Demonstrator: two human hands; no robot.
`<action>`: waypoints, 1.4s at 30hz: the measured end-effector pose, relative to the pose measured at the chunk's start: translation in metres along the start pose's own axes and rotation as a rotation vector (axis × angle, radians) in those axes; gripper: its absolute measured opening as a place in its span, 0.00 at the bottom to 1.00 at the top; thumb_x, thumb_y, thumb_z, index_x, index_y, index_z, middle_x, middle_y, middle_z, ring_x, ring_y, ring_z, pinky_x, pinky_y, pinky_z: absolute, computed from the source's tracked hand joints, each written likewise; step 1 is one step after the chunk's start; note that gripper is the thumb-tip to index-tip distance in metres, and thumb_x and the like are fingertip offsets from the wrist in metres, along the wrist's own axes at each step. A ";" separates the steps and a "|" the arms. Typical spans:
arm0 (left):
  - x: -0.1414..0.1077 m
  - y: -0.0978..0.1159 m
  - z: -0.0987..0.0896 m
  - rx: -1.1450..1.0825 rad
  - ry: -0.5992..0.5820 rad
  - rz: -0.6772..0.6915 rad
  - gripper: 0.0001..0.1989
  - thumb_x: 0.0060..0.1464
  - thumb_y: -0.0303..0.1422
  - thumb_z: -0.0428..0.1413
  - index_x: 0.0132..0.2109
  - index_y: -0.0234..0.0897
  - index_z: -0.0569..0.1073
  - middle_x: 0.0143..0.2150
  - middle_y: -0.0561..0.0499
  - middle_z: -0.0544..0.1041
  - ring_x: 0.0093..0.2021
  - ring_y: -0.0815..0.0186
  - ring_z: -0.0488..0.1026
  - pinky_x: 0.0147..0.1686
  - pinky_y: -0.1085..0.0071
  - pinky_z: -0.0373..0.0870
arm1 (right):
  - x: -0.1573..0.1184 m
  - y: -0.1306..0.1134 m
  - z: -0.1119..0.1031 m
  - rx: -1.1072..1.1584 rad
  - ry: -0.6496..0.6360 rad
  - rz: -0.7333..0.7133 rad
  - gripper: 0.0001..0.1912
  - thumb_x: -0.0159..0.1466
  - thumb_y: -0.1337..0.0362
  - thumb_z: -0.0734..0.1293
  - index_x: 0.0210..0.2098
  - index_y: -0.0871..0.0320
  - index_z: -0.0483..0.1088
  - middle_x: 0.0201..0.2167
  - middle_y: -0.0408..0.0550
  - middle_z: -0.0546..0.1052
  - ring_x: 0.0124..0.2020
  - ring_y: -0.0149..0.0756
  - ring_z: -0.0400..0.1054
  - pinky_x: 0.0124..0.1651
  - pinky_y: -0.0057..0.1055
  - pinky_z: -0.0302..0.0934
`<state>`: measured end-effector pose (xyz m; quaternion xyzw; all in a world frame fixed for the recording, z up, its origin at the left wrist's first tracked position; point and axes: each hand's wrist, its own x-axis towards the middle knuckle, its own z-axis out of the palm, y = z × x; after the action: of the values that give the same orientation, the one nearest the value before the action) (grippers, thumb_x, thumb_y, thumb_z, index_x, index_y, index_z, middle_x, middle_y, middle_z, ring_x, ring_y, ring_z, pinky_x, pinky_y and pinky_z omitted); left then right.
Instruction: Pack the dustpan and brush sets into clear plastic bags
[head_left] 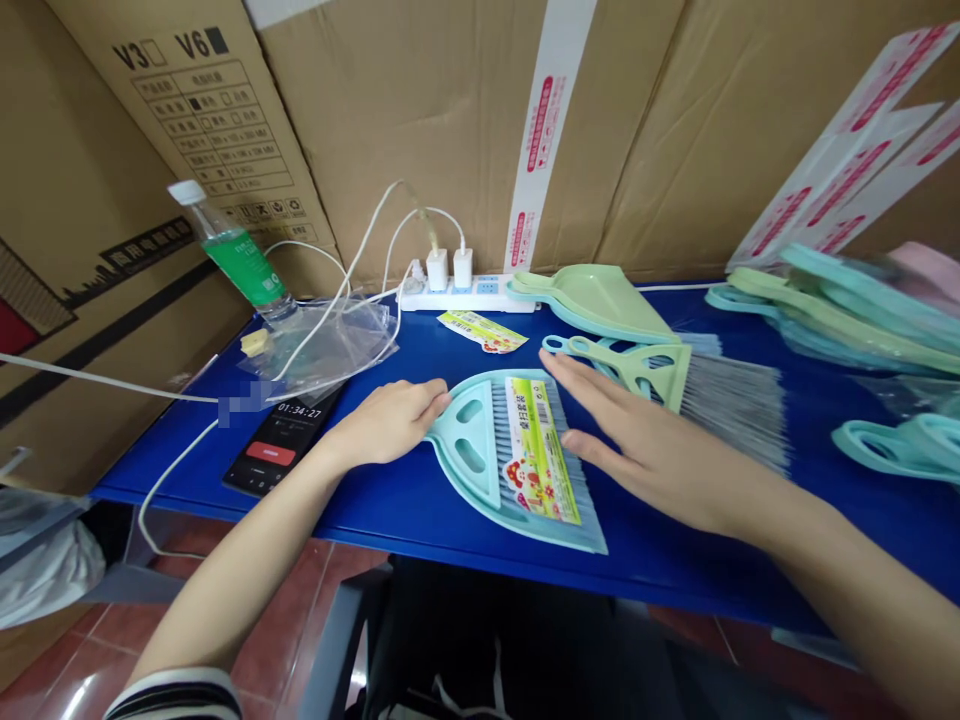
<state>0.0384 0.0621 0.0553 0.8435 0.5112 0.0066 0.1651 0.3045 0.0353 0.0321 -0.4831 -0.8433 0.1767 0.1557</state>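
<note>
My left hand [394,420] is closed around the handle end of a light-blue dustpan [459,490] lying on the blue table. A matching hand brush [476,438] rests in the pan, its bristles pointing right. Across the bristles lies a yellow-green printed label card [541,455]. My right hand [637,440] is open, fingers stretched out, at the right side of the pan; I cannot tell whether it touches the card or bristles. Behind it are a green hand brush [664,375] with grey bristles and a green dustpan [600,297] stacked over a blue one.
Wrapped dustpan sets [855,300] are piled at the right. A white power strip [487,292] with chargers, a loose label card [480,328], a clear plastic bag [330,345], a bottle [244,265] and a phone [259,472] occupy the back and left. Cardboard boxes [442,120] wall the back.
</note>
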 end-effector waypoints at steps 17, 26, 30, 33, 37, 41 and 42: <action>-0.005 0.009 0.001 -0.235 0.067 0.224 0.17 0.67 0.39 0.40 0.31 0.39 0.63 0.24 0.58 0.64 0.24 0.70 0.63 0.29 0.73 0.58 | -0.011 -0.002 0.012 1.266 -0.184 0.339 0.50 0.59 0.50 0.72 0.72 0.42 0.42 0.59 0.48 0.73 0.53 0.44 0.73 0.55 0.42 0.69; -0.001 -0.004 -0.004 0.522 0.542 -0.331 0.16 0.63 0.31 0.45 0.48 0.28 0.73 0.48 0.32 0.75 0.50 0.46 0.73 0.47 0.55 0.69 | -0.008 0.002 0.007 1.236 -0.093 0.397 0.48 0.57 0.52 0.74 0.71 0.46 0.48 0.57 0.50 0.75 0.52 0.45 0.74 0.53 0.41 0.71; -0.004 -0.008 -0.004 0.613 0.417 -0.547 0.22 0.61 0.32 0.49 0.56 0.17 0.69 0.47 0.25 0.77 0.53 0.41 0.73 0.48 0.54 0.68 | -0.009 0.003 0.003 1.223 -0.057 0.436 0.48 0.56 0.53 0.74 0.70 0.46 0.49 0.56 0.49 0.75 0.52 0.44 0.73 0.53 0.39 0.71; -0.006 -0.006 -0.004 0.614 0.275 -0.576 0.26 0.59 0.28 0.48 0.61 0.15 0.64 0.42 0.28 0.80 0.49 0.45 0.77 0.50 0.56 0.67 | -0.010 0.002 0.002 1.223 -0.025 0.459 0.46 0.57 0.54 0.73 0.70 0.45 0.50 0.56 0.47 0.76 0.51 0.43 0.74 0.52 0.38 0.71; -0.007 -0.002 -0.007 0.627 0.216 -0.569 0.31 0.52 0.19 0.47 0.64 0.17 0.61 0.38 0.32 0.82 0.43 0.51 0.80 0.51 0.58 0.67 | -0.008 0.001 0.000 1.231 0.021 0.484 0.42 0.59 0.57 0.71 0.69 0.44 0.53 0.56 0.45 0.76 0.50 0.42 0.74 0.54 0.38 0.70; -0.008 -0.003 -0.010 0.627 0.269 -0.548 0.25 0.52 0.19 0.46 0.58 0.22 0.70 0.33 0.34 0.81 0.39 0.50 0.81 0.45 0.59 0.68 | -0.007 0.000 -0.002 1.241 0.059 0.538 0.38 0.60 0.59 0.70 0.67 0.41 0.55 0.56 0.44 0.75 0.51 0.42 0.74 0.56 0.40 0.69; -0.008 -0.004 -0.010 0.625 0.282 -0.535 0.22 0.53 0.20 0.46 0.54 0.24 0.73 0.33 0.34 0.81 0.39 0.49 0.81 0.44 0.59 0.68 | -0.008 0.000 -0.003 1.236 0.063 0.543 0.38 0.60 0.59 0.70 0.67 0.41 0.55 0.56 0.45 0.75 0.51 0.42 0.74 0.56 0.41 0.69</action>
<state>0.0296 0.0598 0.0651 0.6815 0.7068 -0.0761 -0.1738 0.3091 0.0290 0.0340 -0.5051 -0.4310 0.6452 0.3779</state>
